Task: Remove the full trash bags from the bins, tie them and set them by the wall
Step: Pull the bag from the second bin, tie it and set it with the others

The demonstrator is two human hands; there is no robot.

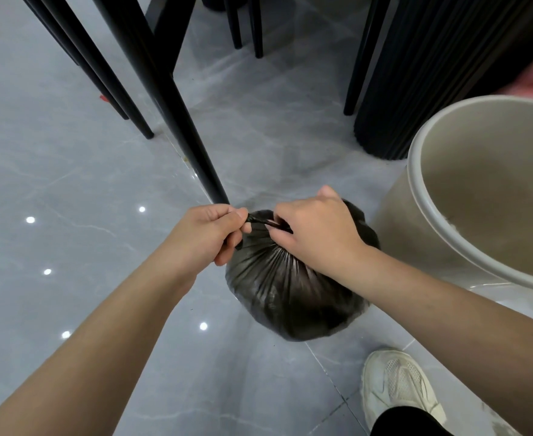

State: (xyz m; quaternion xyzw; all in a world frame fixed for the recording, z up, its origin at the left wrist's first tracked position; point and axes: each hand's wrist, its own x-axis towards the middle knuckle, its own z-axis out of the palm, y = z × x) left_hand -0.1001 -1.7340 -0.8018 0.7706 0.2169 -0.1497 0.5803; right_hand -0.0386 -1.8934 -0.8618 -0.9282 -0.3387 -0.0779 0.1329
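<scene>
Black trash bag (pixel 293 294) sits upright on the floor (pixel 70 171), just left of the empty beige bin (pixel 422 196), gathered neck pointing up. Both hands, left (pixel 210 236) and right (pixel 318 232), pinch its twisted top, stretched left-right between them.

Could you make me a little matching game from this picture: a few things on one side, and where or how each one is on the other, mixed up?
Things:
1. bag
2. bin
3. shoe
4. left hand

States:
A. empty, no liner
B. pinching a twisted black strip
C. gathered shut at the top, on the floor
D. white, bottom right on the tiles

Pairs: 1-C, 2-A, 3-D, 4-B
</scene>
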